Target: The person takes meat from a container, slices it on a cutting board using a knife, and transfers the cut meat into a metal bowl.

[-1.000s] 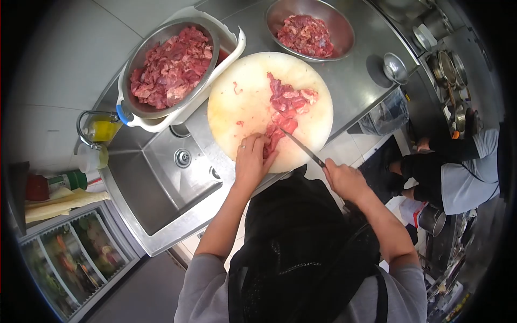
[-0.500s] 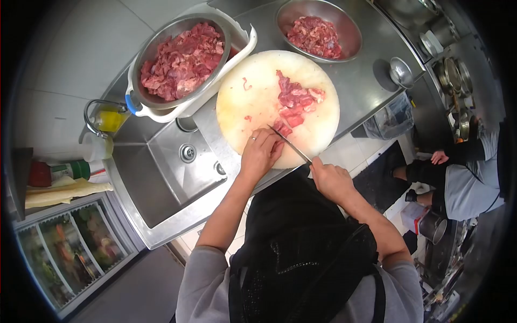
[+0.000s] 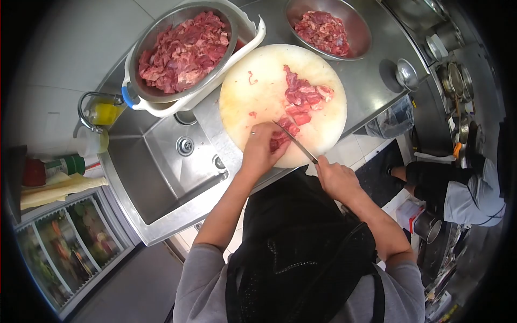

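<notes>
On a round pale cutting board [image 3: 242, 97] lies a pile of cut red meat [image 3: 304, 96]. Below the pile, my left hand [image 3: 262, 148] is closed on a smaller piece of meat [image 3: 290, 126] near the board's front edge. My right hand [image 3: 336, 178] grips the handle of a knife [image 3: 299, 145]. The blade slants up and left, with its tip at the meat beside my left fingers. Part of the held meat is hidden under my left hand.
A steel bowl of meat [image 3: 232, 37] rests in a white tub [image 3: 250, 46]. Behind the board is another meat bowl [image 3: 355, 32]. A sink [image 3: 156, 172] lies left, a ladle [image 3: 405, 74] right. A co-worker [image 3: 468, 194] stands at far right.
The knife has moved from the right part of the held meat toward my left fingers. My right hand has shifted slightly left. The co-worker has changed posture.
</notes>
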Available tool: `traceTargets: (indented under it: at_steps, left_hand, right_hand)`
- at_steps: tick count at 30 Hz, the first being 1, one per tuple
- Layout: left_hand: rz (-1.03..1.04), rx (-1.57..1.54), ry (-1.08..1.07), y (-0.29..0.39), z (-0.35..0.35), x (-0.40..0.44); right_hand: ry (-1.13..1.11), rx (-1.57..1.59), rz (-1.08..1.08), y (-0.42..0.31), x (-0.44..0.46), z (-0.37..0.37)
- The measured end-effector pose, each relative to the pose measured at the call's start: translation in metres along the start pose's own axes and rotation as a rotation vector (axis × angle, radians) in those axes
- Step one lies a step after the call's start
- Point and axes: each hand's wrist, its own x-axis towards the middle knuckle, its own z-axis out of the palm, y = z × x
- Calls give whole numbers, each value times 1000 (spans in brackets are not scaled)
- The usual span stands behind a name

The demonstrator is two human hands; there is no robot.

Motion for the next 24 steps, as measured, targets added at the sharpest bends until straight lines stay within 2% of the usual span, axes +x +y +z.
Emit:
traceTargets:
  at_steps: [2, 4, 5, 6, 8, 11, 18, 24]
  left_hand:
    - [-81, -91, 64, -8, -9, -5]
    - [-308, -212, 92, -24, -19, -16]
    - [-330, -181, 110, -24, -23, -19]
    - [-327, -181, 109, -18, -26, -15]
    - [24, 27, 13, -7, -31, -6]
    - [53, 54, -58, 0, -10, -5]
    - [90, 152, -32, -4, 7, -6]
    - [66, 141, -44, -10, 10, -7]
  right_hand:
    - [15, 9, 1, 3, -4, -5]
    - [28, 22, 3, 4, -8, -7]
    - [56, 25, -3, 5, -10, -7]
    - [87, 27, -9, 5, -10, -8]
    - [79, 29, -20, 4, -9, -6]
    - [29, 23, -31, 1, -6, 4]
    - [-61, 70, 9, -5, -3, 7]
    - [74, 102, -63, -27, 70, 25]
